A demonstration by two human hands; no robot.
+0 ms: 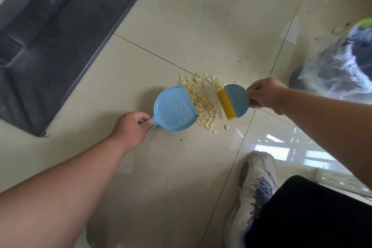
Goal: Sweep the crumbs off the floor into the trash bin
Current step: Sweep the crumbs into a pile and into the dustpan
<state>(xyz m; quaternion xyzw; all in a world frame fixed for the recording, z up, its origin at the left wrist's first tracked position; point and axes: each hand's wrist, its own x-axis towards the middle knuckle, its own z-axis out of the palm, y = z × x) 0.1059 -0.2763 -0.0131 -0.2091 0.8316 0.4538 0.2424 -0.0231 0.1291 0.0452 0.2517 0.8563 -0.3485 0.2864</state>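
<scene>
At the right edge of the frame, the trash bin (338,70) is cut off and blurred under its clear liner. The dustpan (174,109), smooth blue plastic, lies underside up at centre, its straight mouth facing right into the pale, flaky crumbs (203,98). The left hand (130,127) grips its handle. The right hand (263,94) pinches the half-round blue brush (234,101), yellow bristles pointing left, touching the pile.

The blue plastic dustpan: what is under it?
The blue plastic dustpan lies upside down on the beige tiled floor; pale crumbs touch its edge. Anything beneath is hidden.
</scene>
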